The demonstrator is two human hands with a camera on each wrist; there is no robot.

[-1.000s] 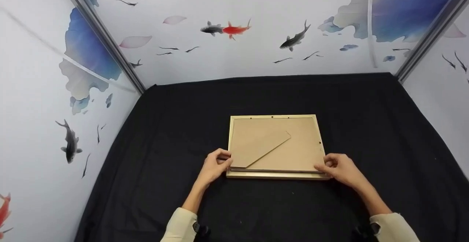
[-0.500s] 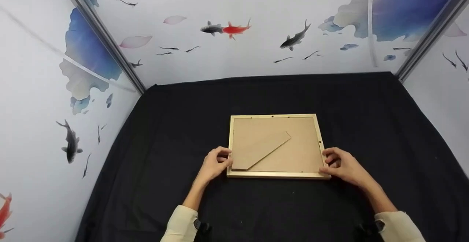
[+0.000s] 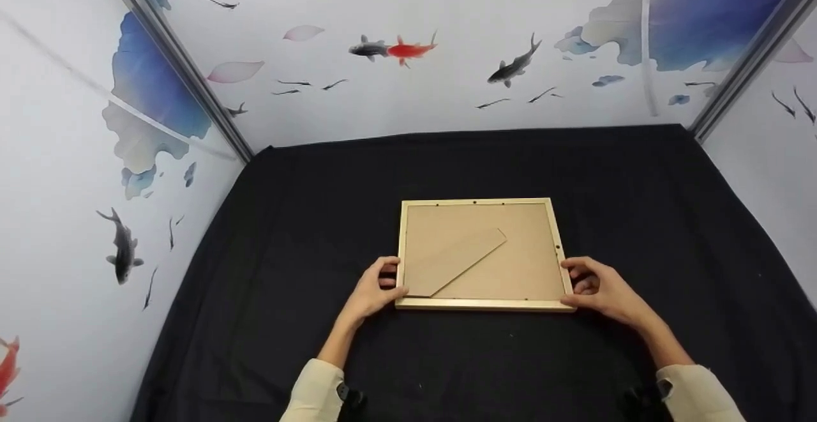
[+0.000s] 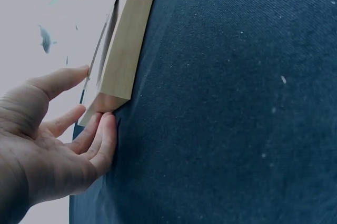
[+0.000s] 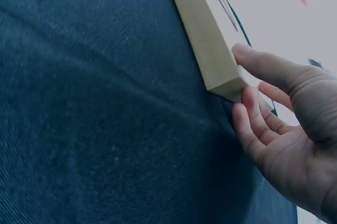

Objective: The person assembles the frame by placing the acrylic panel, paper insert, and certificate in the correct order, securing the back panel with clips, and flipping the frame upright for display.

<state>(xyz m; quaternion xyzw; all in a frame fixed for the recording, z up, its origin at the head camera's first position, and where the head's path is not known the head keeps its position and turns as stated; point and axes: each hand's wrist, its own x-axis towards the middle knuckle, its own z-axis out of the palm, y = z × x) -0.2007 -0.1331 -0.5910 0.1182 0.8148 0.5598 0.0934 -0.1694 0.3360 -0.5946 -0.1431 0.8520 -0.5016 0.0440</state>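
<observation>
A picture frame [image 3: 485, 305] with a gold rim lies face down on the black cloth, its near edge towards me. Inside the rim, the brown backing board [image 3: 526, 269] sits level, and a flat stand leg [image 3: 447, 265] rests against it on the left. My left hand [image 3: 371, 289] grips the near left corner, thumb on top and fingers against the side, as the left wrist view shows. At the near right corner my right hand [image 3: 603, 291] holds the rim likewise, its thumb [image 5: 263, 63] on the upper edge. The frame's front is hidden underneath.
Black cloth [image 3: 319, 218] covers the table around the frame. White panels [image 3: 447, 103] printed with fish and leaves enclose it at the back and both sides, joined by grey metal posts [image 3: 191, 77].
The backing board's near edge, raised above the rim a second ago, has dropped inside it. My right thumb has shifted right, off the board onto the rim; my left thumb has lowered slightly.
</observation>
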